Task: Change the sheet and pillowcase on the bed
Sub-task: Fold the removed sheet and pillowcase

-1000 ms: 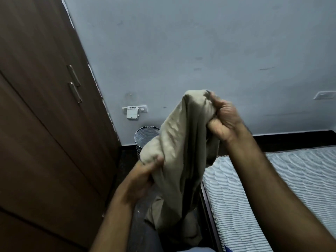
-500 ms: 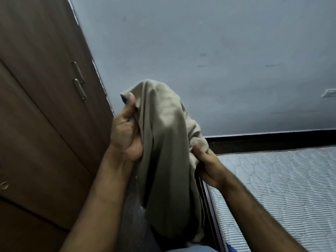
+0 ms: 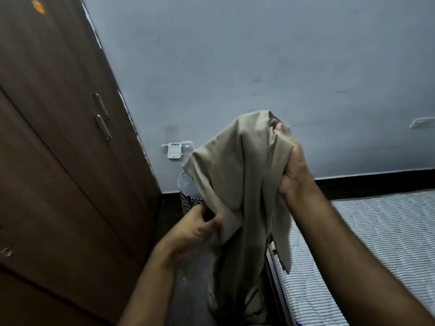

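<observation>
A beige sheet hangs bunched between my hands, in the gap between the wardrobe and the bed. My right hand is raised and grips the top of the bundle. Lower down, my left hand pinches the cloth's left edge. The rest of the sheet trails toward the floor. To the right lies the bare mattress with its blue and white stripes, and no pillow or pillowcase is in view.
A tall brown wardrobe with metal handles fills the left side. A mesh waste bin stands in the corner under a wall socket. The dark bed frame runs along the mattress's left edge. A grey wall is behind.
My right hand has gone up from low beside the mattress to the top of the bundle. My left hand has dropped from the top to the sheet's lower left edge.
</observation>
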Tool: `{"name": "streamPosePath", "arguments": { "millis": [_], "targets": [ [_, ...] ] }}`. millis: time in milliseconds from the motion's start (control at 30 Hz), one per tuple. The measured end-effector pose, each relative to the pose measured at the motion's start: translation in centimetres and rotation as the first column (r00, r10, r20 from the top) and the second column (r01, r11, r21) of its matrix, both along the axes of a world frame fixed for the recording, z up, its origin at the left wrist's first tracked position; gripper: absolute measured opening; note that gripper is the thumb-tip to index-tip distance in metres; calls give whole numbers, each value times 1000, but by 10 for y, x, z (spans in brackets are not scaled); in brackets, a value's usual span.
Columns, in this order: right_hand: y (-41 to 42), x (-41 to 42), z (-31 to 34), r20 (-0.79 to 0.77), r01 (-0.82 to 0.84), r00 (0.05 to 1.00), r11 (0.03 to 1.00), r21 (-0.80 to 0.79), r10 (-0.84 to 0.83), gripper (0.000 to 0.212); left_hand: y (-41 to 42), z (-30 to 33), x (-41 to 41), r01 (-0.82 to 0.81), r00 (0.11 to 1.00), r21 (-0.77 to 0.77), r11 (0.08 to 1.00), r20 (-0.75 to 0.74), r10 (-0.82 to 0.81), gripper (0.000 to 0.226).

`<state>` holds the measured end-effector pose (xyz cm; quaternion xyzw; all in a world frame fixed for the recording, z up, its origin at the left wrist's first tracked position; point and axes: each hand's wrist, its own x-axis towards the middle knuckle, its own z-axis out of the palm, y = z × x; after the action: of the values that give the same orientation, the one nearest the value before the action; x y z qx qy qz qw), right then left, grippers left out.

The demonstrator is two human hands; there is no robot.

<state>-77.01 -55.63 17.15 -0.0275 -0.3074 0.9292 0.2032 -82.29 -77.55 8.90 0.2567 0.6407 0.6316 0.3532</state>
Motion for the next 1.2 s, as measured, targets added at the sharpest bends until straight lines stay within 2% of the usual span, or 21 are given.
{"name": "streamPosePath", "arguments": {
  "millis": [33, 100, 133, 167, 233, 300, 367, 433, 467, 500, 567, 600, 667, 700, 767, 800, 867, 967, 1033, 1133, 1200],
  "targets": [
    [0, 1, 5, -56, -27, 998, 1000, -8, 26, 39, 5, 1, 5, -15, 1000, 54, 998, -19, 16, 84],
    [2, 2, 8, -101, -70, 993, 997, -24, 67, 59, 17, 13, 11, -104, 995, 192, 976, 13, 104, 39],
    [2, 2, 9, -124, -79, 989, 996, -37, 74, 63, 22, 22, 12, -151, 988, 260, 954, 75, 136, 26],
    [4, 2, 7, -132, -70, 989, 997, -25, 67, 62, 27, 30, 11, -206, 975, 317, 926, 146, 167, 22],
    [12, 0, 1, -121, -90, 989, 996, -28, 86, 48, 30, 44, 3, -321, 941, 418, 850, 242, 237, 23],
    [18, 2, 0, -78, -65, 995, 998, -2, 65, 24, 26, 57, -9, -424, 905, 470, 774, 254, 342, 25],
    [30, 7, 5, -19, -7, 1000, 996, 85, 9, 16, 18, 67, -21, -478, 878, 500, 723, 248, 409, 26],
    [40, 12, 9, 130, -27, 992, 991, 132, 10, 9, 12, 74, -29, -475, 880, 516, 713, 272, 389, 25],
    [44, 14, 9, 219, -60, 975, 989, 135, 29, 14, 11, 78, -30, -452, 892, 497, 741, 266, 366, 26],
    [46, 15, 9, 284, -80, 958, 984, 156, 33, 22, 9, 80, -30, -425, 905, 444, 789, 231, 357, 36],
    [50, 15, 9, 322, -100, 946, 983, 157, 45, 35, 8, 78, -25, -319, 947, 237, 918, 47, 317, 74],
    [47, 16, 11, 306, -104, 951, 982, 155, 52, 42, 8, 76, -18, -282, 954, 113, 953, -66, 291, 78],
    [40, 18, 11, 222, -114, 971, 987, 118, 85, 54, 5, 63, -9, -251, 952, -68, 966, -200, 233, 55],
    [35, 20, 10, 161, -116, 982, 987, 110, 97, 63, 4, 59, -6, -264, 956, -96, 960, -154, 248, 41],
    [28, 20, 0, 38, -133, 991, 986, 98, 130, 84, 1, 58, -6, -305, 938, -35, 952, 163, 306, 27],
    [24, 21, -8, -33, -170, 984, 980, 103, 174, 94, 0, 60, -6, -336, 896, 35, 941, 320, 308, 26],
    [10, 22, -36, -40, -228, 970, 955, 190, 239, 101, -1, 64, -8, -446, 815, 185, 876, 487, 313, 29],
    [-20, 26, -82, 190, -353, 934, 855, 381, 301, 113, -1, 74, -7, -523, 792, 321, 789, 525, 312, 51],
    [-35, 29, -100, 294, -400, 911, 791, 463, 289, 115, -1, 76, -7, -544, 786, 345, 765, 528, 321, 49],
    [-50, 29, -96, 279, -305, 944, 796, 523, 178, 83, -10, 79, -11, -508, 827, 375, 776, 466, 316, 66],
    [-50, 24, -83, 256, -152, 967, 830, 537, 11, 58, -21, 81, -15, -549, 814, 309, 777, 411, 411, 72]
  ]
}}
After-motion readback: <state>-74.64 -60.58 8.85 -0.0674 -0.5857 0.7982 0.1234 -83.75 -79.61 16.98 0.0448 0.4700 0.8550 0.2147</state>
